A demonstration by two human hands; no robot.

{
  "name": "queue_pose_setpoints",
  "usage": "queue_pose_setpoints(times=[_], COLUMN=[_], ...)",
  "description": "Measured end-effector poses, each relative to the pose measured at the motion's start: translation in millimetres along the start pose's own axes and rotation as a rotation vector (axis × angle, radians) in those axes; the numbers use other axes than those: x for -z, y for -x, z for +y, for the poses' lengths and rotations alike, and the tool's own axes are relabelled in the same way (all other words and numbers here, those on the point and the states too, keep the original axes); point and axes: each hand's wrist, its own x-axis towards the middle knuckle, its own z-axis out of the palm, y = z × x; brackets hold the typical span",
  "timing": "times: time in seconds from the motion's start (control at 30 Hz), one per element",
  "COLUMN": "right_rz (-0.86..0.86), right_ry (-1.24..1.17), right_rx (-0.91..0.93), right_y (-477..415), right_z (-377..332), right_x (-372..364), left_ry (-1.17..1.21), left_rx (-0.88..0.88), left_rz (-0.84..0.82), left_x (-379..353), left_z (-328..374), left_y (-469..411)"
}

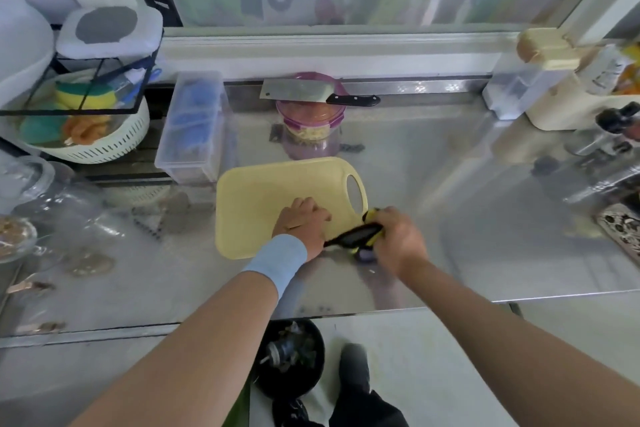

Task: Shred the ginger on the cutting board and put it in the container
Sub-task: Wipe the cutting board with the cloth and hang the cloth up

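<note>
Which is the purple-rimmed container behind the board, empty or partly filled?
Partly filled: yellowish shreds show through the clear wall of the container. A cleaver lies across its rim.

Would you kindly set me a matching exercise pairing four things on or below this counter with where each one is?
Things:
1. cleaver
2. cutting board
3. black-and-yellow shredder
4. black bin

Places:
A. on the floor below the counter
B. gripped by the right hand
C. under the left hand
D. lying across the purple-rimmed container

Pairs: 1-D, 2-C, 3-B, 4-A
</note>
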Motion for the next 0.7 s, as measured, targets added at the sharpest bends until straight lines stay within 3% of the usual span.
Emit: queue_pose_setpoints(times=[0.1,0.2,0.3,0.47,0.57,0.7], right_rz=[0.249,0.33,0.307,0.175,0.147,0.061], right_ry=[-0.141,-0.156,-0.083,-0.041,-0.015,0.121], right_rx=[-0.11,-0.22,-0.263,-0.258,-0.241,-0.185], right_y=[-36,-70,-95,-111,-115,-117], right_z=[-3,-1,8,12,11,12], right_x=[38,63,69,58,48,38], left_ry=[0.002,0.039,0.05,-0.231,-0.121,-0.002], left_rx=[-0.093,-0.099,-0.111,-0.173,-0.082,-0.143], left_rz=[0.009,-0.022,0.035,0.125,0.131,0.056], left_x=[2,1,-1,5,3,-2], left_z=[22,41,50,57,51,41], left_y=[-21,-36,-45,-50,-51,-43])
